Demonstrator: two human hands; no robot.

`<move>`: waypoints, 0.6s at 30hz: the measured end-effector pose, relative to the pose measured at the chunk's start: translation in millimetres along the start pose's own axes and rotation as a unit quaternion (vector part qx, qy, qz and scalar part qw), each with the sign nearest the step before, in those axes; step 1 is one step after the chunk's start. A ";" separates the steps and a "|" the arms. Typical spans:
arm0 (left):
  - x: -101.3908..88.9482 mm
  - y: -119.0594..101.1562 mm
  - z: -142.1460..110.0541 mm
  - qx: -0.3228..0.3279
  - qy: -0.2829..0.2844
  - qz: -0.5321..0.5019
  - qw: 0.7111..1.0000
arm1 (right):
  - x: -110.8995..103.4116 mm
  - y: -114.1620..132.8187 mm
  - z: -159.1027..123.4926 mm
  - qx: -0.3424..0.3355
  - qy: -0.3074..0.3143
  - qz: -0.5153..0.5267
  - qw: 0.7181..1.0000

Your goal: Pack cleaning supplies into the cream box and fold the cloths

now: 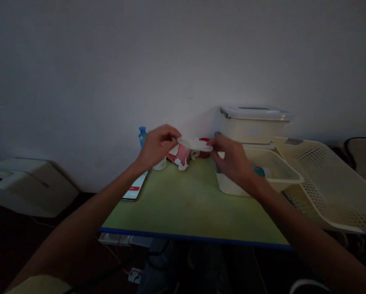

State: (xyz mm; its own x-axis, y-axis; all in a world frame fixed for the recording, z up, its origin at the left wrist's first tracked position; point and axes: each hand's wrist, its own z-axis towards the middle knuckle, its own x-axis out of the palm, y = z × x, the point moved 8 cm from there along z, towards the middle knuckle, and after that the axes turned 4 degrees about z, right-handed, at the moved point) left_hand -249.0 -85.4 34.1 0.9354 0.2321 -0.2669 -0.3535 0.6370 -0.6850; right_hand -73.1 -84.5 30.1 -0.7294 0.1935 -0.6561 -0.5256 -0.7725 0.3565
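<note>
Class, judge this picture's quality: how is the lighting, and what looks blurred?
Head view: dim overall, the wall darker toward the upper corners, the floor nearly black; also in the head view, the thin white item held between the left hand and right hand looks soft, its details unclear.

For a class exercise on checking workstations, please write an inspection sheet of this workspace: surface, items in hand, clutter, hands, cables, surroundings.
Surface: green tabletop with a blue front edge.
Items in hand: thin white piece, held above the tabletop; exact kind unclear.
Clutter: phone and blue bottle at left; pinkish item behind; open bin and lidded box at right.
Hands: left hand and right hand pinch opposite ends.
Cables: thin red cable below the table.
Surroundings: plain wall; perforated basket at right.
</note>
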 end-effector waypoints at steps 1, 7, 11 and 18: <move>6.7 11.7 -19.3 -0.012 0.021 0.012 1.000 | 18.6 -0.5 -19.8 0.004 0.065 -0.042 0.997; 53.9 82.1 -127.7 -0.079 0.172 0.055 0.980 | 105.7 -23.2 -130.9 0.040 0.304 -0.123 0.944; 68.7 89.1 -158.7 -0.051 0.258 0.084 0.961 | 108.9 -25.4 -151.6 0.022 0.276 -0.117 0.954; 77.3 75.3 -181.1 -0.022 0.365 0.121 0.923 | 102.7 -12.2 -167.7 -0.026 0.269 -0.085 0.959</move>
State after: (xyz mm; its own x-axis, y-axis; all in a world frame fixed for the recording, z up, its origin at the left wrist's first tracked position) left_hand -205.3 -152.6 -160.8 0.5777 -0.2031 -0.7906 -0.5669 0.5969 -0.5677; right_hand -68.2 -156.6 -153.2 -0.2967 -0.0105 -0.9549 -0.5835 -0.7896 0.1900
